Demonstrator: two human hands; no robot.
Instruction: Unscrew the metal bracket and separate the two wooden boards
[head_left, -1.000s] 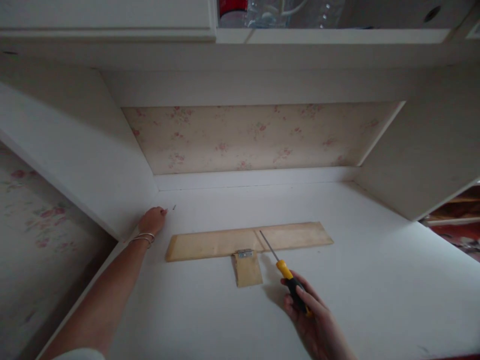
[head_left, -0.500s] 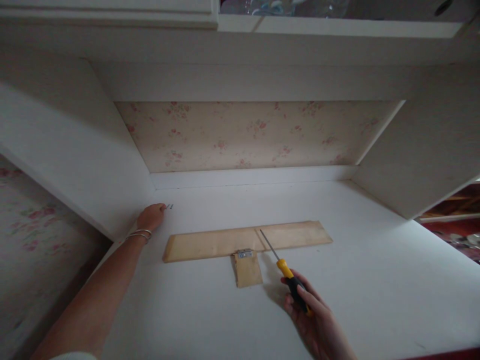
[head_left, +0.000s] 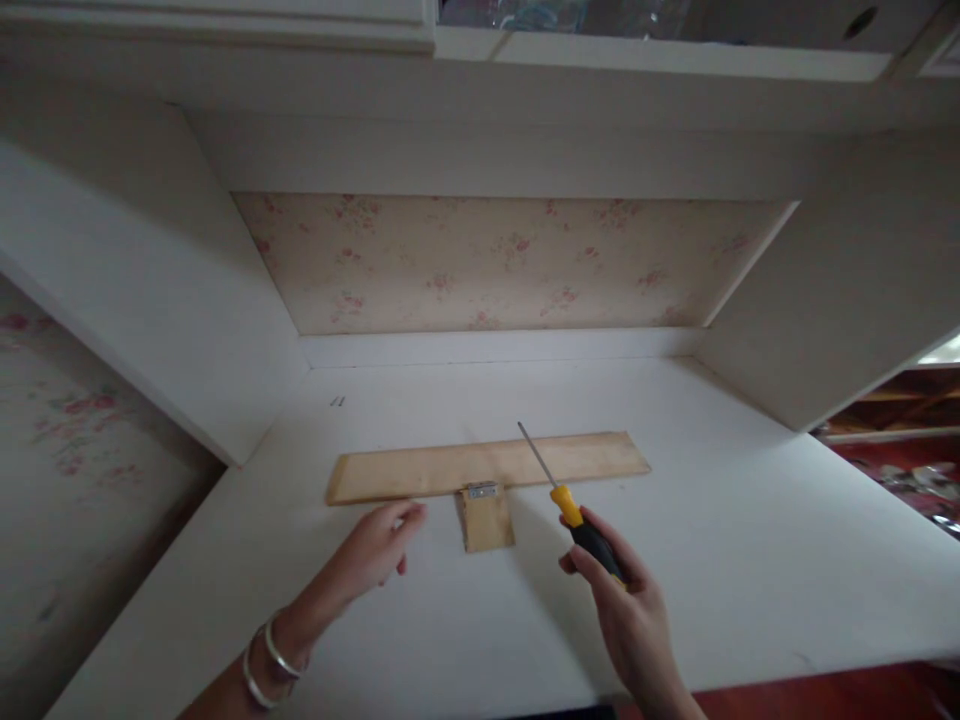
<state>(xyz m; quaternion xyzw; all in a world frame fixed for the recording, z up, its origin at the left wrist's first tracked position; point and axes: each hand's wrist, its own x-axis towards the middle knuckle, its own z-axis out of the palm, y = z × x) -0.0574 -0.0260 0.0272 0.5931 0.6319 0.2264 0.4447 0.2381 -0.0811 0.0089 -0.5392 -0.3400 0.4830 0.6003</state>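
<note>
Left hand [head_left: 382, 545] loosely curled, right hand [head_left: 628, 605] gripping

The left forearm [head_left: 214, 695] slants up from the lower left toward the centre, its wrist [head_left: 319, 608] nearly straight. The back of that hand shows, fingers bent inward; how far they close is hard to make out. Well apart from it, the right forearm [head_left: 670, 700] rises from the bottom edge, leaning left. Its fingers curl in a grasp, the thumb [head_left: 589, 568] laid across the near side
</note>
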